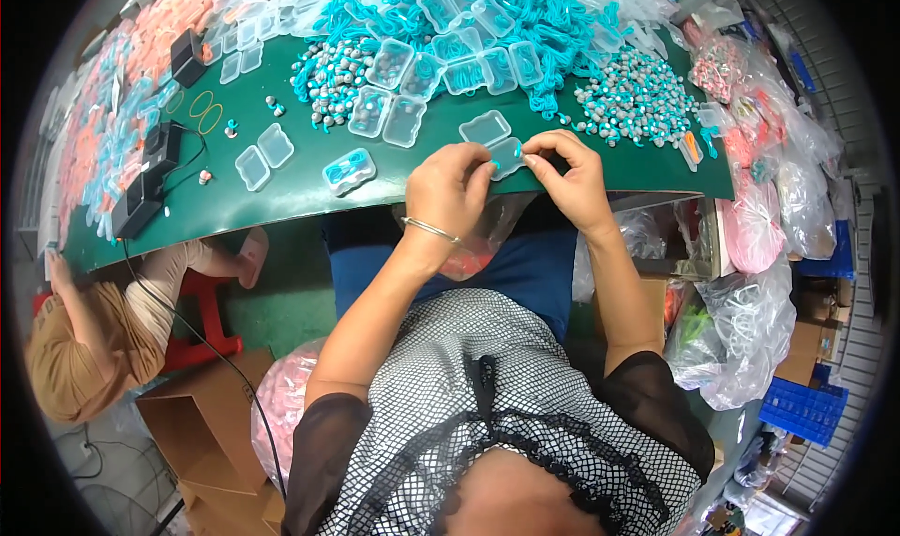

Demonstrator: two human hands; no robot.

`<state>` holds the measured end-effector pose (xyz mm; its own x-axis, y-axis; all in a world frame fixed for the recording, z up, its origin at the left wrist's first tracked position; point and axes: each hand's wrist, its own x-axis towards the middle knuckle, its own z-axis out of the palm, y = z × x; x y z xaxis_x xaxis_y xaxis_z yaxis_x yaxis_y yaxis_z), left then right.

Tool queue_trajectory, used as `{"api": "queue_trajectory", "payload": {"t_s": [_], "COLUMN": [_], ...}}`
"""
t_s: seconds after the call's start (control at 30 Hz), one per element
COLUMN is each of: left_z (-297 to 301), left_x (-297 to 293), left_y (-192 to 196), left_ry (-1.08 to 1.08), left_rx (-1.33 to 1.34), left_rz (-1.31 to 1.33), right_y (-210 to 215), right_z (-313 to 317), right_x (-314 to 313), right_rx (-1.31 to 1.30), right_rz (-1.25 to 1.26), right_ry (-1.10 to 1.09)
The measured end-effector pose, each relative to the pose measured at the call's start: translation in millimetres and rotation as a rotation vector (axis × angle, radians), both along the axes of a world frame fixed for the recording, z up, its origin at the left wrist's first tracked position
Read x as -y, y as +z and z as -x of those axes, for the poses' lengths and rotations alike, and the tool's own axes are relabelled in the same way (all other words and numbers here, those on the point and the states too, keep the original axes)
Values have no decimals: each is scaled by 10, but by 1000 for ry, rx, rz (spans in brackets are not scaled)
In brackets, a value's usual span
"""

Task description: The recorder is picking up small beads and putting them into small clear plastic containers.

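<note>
A small clear plastic case (507, 157) lies with its lid (485, 127) folded back at the front edge of the green table. My left hand (448, 189) is at its left side, thumb and finger closed on a small turquoise piece (495, 165). From the right, my right hand (570, 173) pinches at another turquoise piece (518, 150) over the same case. The fingers partly cover both pieces, so their full shape is hidden. To the left stands a closed case (349, 171) with turquoise cord inside, and beside it an open case (265, 156) lies flat.
Grey-and-turquoise pieces are heaped left (333, 76) and right (633, 95). Turquoise cords (562, 34) and clear cases (401, 121) cover the back. An orange-handled cutter (692, 150) lies at right. Black boxes (161, 150) stand left, near a seated co-worker (94, 348).
</note>
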<state>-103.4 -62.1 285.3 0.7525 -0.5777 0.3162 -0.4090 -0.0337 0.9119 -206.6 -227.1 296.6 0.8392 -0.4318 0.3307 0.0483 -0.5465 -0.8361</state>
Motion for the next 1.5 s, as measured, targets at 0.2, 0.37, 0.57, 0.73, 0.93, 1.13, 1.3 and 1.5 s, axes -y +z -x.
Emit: {"api": "queue_trajectory", "payload": {"t_s": [0.2, 0.37, 0.57, 0.73, 0.93, 1.13, 1.3, 1.5], "left_z": [7, 30, 20, 81, 7, -61, -98, -132], "left_x": [134, 179, 173, 67, -6, -91, -149, -144], "left_y": [-74, -42, -60, 109, 22, 36, 22, 28], "left_ry": [134, 160, 155, 117, 14, -51, -99, -115], "left_rx": [469, 487, 500, 506, 488, 433, 385, 368], "left_rz": [-110, -139, -242, -342, -330, -317, -300, -303], "right_y": [44, 100, 149, 155, 46, -13, 219, 201], "right_z": [-80, -167, -128, -46, -181, -290, -37, 22], "right_x": [-107, -72, -74, -13, 291, 406, 303, 182], "right_rx": [69, 73, 26, 139, -84, -145, -185, -2], "right_rz": [703, 864, 976, 926, 941, 1104, 332, 78], "right_ry": [-32, 9, 131, 89, -336, -387, -215, 169]}}
